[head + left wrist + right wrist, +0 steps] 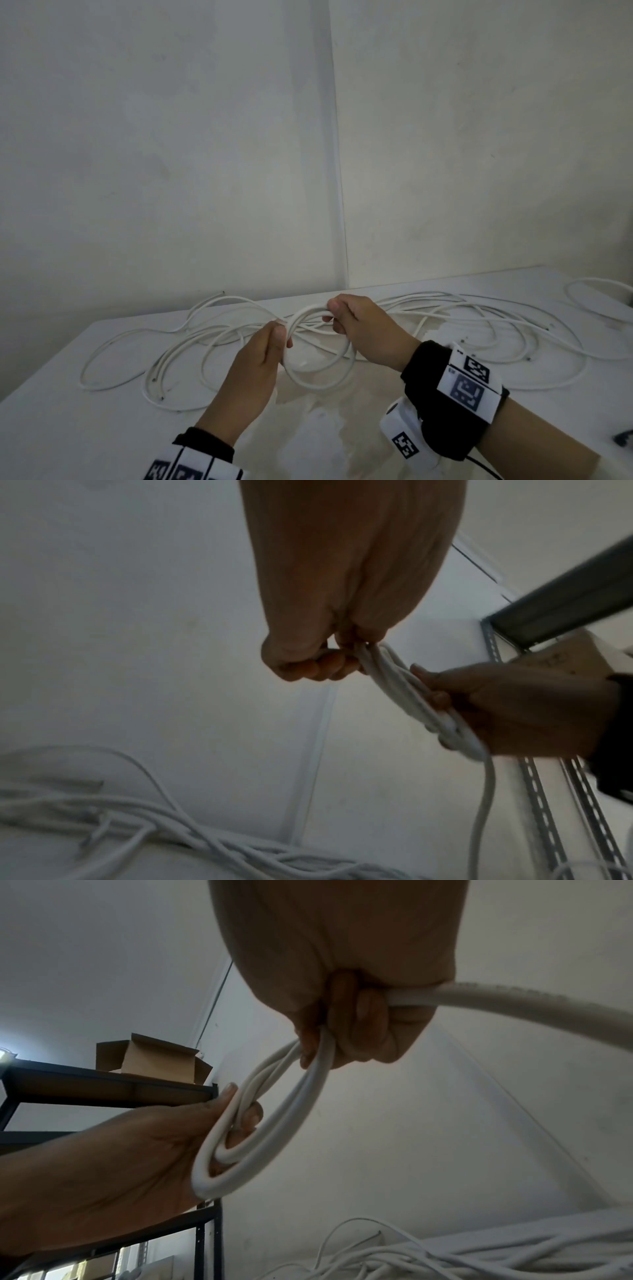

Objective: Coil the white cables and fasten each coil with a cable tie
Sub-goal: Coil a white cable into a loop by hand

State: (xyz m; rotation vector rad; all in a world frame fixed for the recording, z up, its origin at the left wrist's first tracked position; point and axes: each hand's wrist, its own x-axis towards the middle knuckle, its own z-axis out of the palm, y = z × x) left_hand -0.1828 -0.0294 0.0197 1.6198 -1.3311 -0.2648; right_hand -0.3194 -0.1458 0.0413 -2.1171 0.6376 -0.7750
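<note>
A small coil of white cable [320, 371] hangs in the air above the white table [85, 428], held by both hands. My left hand [274, 337] grips the coil's left side, fingers curled round its loops [219, 1139]. At the coil's top right, my right hand [337, 317] grips the loops with curled fingers [346, 1031]. One strand [486, 791] trails from the coil down toward the table. More white cables [462, 329] lie loose and tangled across the table behind the hands. No cable tie shows in any view.
A white wall corner [339, 192] rises right behind the table. A black metal shelf [113, 1083] with an open cardboard box [154, 1056] stands off to the left. A small dark object [622, 438] lies at the table's right edge.
</note>
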